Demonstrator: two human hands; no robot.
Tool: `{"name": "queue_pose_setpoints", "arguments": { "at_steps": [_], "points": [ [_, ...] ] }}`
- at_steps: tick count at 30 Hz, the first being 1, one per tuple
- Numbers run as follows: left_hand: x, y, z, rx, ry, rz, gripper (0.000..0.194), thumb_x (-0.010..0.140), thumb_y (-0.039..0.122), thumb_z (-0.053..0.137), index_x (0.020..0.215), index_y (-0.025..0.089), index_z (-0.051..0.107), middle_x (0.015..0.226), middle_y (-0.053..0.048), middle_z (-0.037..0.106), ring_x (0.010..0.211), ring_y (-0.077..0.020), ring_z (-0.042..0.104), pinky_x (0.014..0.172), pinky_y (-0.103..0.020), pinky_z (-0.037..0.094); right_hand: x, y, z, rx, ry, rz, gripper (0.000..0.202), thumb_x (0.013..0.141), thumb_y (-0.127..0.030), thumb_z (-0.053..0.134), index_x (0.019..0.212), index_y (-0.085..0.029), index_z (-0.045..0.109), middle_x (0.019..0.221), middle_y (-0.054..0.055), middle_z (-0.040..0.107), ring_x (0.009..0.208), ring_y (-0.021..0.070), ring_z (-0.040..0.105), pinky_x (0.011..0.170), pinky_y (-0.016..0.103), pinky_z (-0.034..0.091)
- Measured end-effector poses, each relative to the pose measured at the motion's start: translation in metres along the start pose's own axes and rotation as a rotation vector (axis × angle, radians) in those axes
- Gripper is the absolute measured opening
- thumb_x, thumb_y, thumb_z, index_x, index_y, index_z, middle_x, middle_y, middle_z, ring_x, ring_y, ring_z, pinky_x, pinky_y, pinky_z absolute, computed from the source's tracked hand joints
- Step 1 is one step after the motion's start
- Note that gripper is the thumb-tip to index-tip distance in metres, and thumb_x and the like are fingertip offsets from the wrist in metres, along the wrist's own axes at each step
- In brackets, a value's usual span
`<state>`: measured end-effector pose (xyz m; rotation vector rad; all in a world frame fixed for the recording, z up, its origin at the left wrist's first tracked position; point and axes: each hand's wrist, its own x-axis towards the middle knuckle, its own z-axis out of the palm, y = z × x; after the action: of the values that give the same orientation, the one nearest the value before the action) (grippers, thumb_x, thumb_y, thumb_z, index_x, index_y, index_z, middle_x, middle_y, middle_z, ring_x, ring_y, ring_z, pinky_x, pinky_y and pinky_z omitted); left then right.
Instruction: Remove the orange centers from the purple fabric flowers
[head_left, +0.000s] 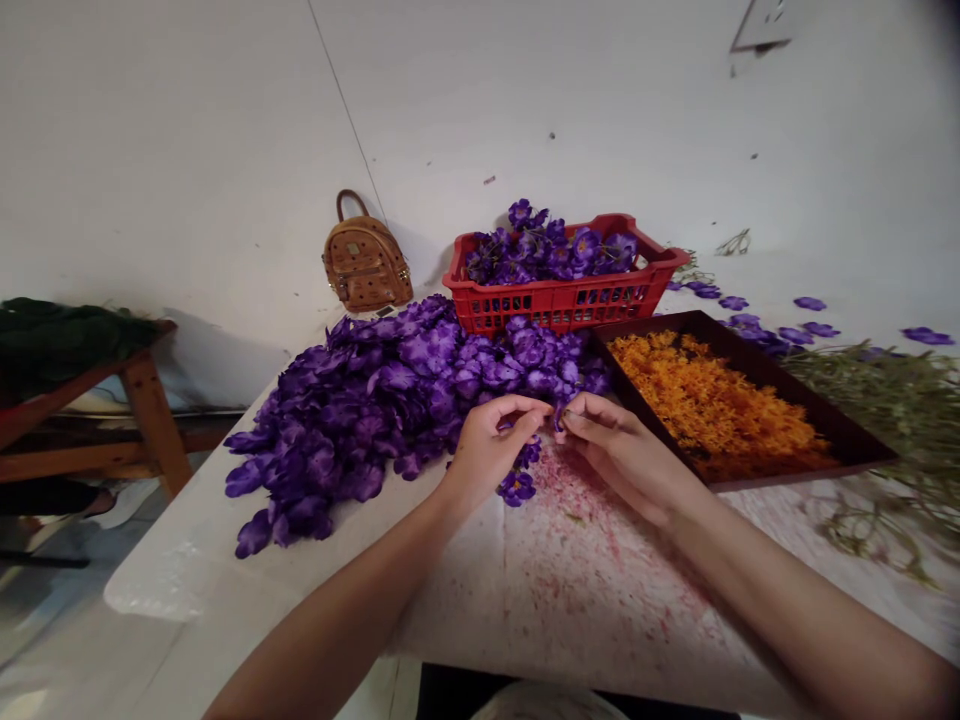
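Observation:
My left hand and my right hand meet over the table, thumbs and fingertips pinched together. Between the fingertips is a small purple artificial flower, mostly covered by the fingers. Just under my left hand hangs or lies a purple bloom with a yellow centre; whether it joins the held piece I cannot tell. A large heap of loose purple fabric petals spreads to the left and behind my hands. Right of my right hand, a dark tray holds orange artificial flower centres.
Behind the heap stands a red plastic basket of purple flowers. A brown mini backpack leans on the wall. Green artificial stems and loose petals lie at the right. Reddish specks mark the white table. A wooden stand is at left.

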<state>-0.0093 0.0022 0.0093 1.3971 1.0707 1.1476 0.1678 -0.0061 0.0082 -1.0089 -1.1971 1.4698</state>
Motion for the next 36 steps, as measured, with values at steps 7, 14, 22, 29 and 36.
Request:
{"name": "queue_pose_setpoints", "arguments": {
  "at_steps": [7, 14, 22, 29, 36],
  "points": [
    [-0.0049, -0.0009, 0.0013, 0.269, 0.061, 0.259, 0.008, 0.090, 0.020, 0.071, 0.086, 0.020, 0.078, 0.086, -0.004, 0.076, 0.078, -0.0167, 0.069, 0.072, -0.027, 0.054, -0.0018, -0.0011, 0.0010, 0.152, -0.042, 0.095, 0.040, 0.072, -0.050, 0.088, 0.068, -0.024, 0.058, 0.075, -0.001, 0.053, 0.075, 0.0180, 0.052, 0.077, 0.034, 0.050],
    [-0.0050, 0.0033, 0.0005, 0.336, 0.021, 0.299, 0.012, 0.092, 0.020, 0.069, 0.083, 0.020, 0.077, 0.082, -0.004, 0.074, 0.077, -0.0163, 0.066, 0.073, -0.027, 0.052, -0.0015, 0.0019, -0.0029, 0.027, 0.007, 0.041, 0.039, 0.076, -0.056, 0.083, 0.072, -0.024, 0.061, 0.074, -0.001, 0.055, 0.075, 0.0184, 0.052, 0.075, 0.034, 0.047],
    [-0.0043, 0.0047, 0.0027, -0.023, -0.031, -0.054, 0.019, 0.086, 0.034, 0.075, 0.079, 0.016, 0.073, 0.070, 0.000, 0.066, 0.063, -0.0116, 0.057, 0.062, -0.024, 0.044, -0.0032, -0.0006, 0.0021, 0.010, 0.030, -0.083, 0.028, 0.085, -0.047, 0.079, 0.079, -0.023, 0.066, 0.079, 0.000, 0.061, 0.077, 0.0175, 0.054, 0.076, 0.033, 0.043],
    [-0.0013, 0.0025, 0.0030, -0.314, -0.035, -0.201, 0.032, 0.074, 0.044, 0.086, 0.073, 0.016, 0.070, 0.068, 0.002, 0.060, 0.061, -0.0085, 0.051, 0.062, -0.024, 0.040, -0.0023, 0.0019, -0.0011, -0.211, -0.045, -0.210, 0.020, 0.092, -0.044, 0.071, 0.096, -0.025, 0.066, 0.095, 0.004, 0.068, 0.091, 0.0226, 0.063, 0.086, 0.038, 0.049],
    [-0.0040, 0.0064, 0.0045, -0.170, 0.003, -0.148, 0.031, 0.075, 0.043, 0.084, 0.072, 0.015, 0.072, 0.064, 0.002, 0.058, 0.059, -0.0091, 0.048, 0.059, -0.024, 0.035, -0.0029, 0.0035, 0.0035, -0.484, 0.002, -0.301, 0.022, 0.087, -0.036, 0.073, 0.100, -0.025, 0.059, 0.094, 0.003, 0.067, 0.089, 0.0224, 0.063, 0.082, 0.037, 0.050]
  ]
}}
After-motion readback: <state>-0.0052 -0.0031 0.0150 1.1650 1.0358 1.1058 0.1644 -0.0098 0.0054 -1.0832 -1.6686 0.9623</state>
